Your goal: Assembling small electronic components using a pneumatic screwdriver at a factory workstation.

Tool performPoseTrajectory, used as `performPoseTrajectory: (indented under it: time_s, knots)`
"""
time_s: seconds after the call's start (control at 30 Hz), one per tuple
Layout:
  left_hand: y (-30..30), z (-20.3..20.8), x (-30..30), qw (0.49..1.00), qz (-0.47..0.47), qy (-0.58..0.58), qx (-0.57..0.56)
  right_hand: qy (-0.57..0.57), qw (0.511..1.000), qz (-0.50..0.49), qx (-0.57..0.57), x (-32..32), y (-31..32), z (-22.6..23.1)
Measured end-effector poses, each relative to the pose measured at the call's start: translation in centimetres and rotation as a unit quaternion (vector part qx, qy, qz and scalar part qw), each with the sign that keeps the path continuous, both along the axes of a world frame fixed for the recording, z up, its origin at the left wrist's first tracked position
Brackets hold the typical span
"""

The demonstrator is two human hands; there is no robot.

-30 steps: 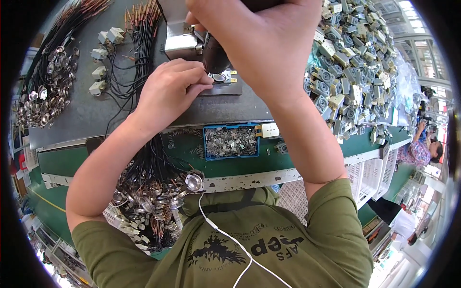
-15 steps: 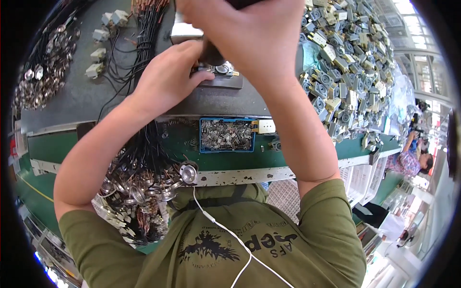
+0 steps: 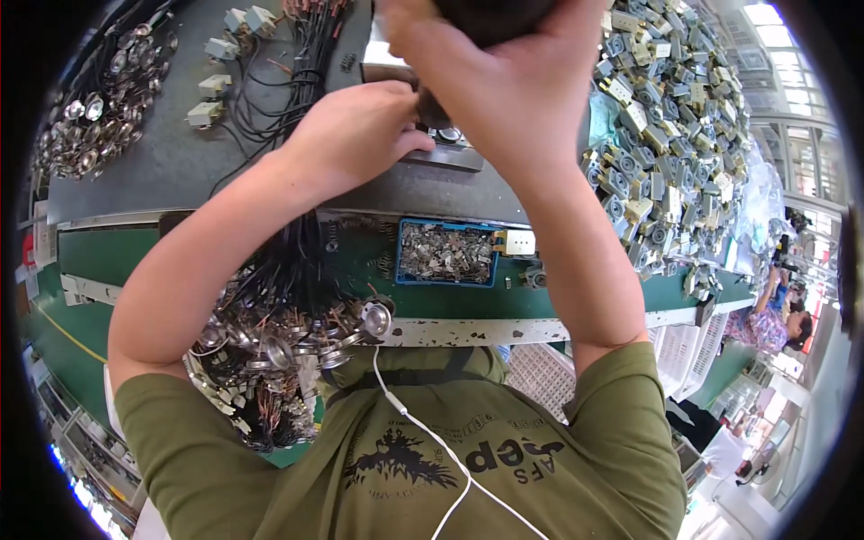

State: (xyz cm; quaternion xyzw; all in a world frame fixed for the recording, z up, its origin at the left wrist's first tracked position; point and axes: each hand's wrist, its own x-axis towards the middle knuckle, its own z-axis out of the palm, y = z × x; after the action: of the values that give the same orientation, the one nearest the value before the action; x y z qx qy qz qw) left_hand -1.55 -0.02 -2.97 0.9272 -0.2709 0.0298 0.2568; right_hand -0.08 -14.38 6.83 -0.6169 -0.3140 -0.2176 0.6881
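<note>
My right hand (image 3: pixel 531 99) is wrapped round a black hand-held power tool (image 3: pixel 495 20), probably an electric screwdriver, upright at the top edge. Its dark lower end (image 3: pixel 434 110) points down at a flat metal fixture (image 3: pixel 454 157) on the bench. My left hand (image 3: pixel 355 135) is closed beside that end, thumb along the fixture's edge. The tool and my right hand hide what its fingers grip. A small part with a round shiny piece (image 3: pixel 448 135) shows on the fixture, mostly covered.
Grey and cream switch-like housings (image 3: pixel 666 135) are heaped at right. Black cables (image 3: pixel 301 99) and shiny metal cups (image 3: pixel 94 108) lie at left. On the lower green ledge stand a blue tray (image 3: pixel 447 254) of small metal pieces and a cream part (image 3: pixel 516 242). White earphone wire (image 3: pixel 423 423) hangs over my shirt.
The bench and things on it sit further right in the picture, so the view has shifted slightly. Both hands stay at the fixture, the tool still in my right hand.
</note>
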Motion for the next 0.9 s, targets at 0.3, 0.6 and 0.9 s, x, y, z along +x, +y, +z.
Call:
performPoseTrajectory:
  time_s: [0.3, 0.6, 0.9]
  knots:
    - [0.0, 1.9, -0.9, 0.981, -0.133, -0.142, 0.005, 0.106, 0.967, -0.229, -0.02, -2.0, -3.1, 4.3]
    - [0.7, 1.5, 0.2, 0.979, -0.171, -0.11, -0.025, 0.035, 0.975, -0.205, -0.073, 2.0, -6.1, 1.3]
    - [3.2, 4.8, 0.5, 0.975, -0.103, -0.19, -0.055, 0.233, 0.935, 0.191, 0.189, 1.5, -7.4, 2.8]
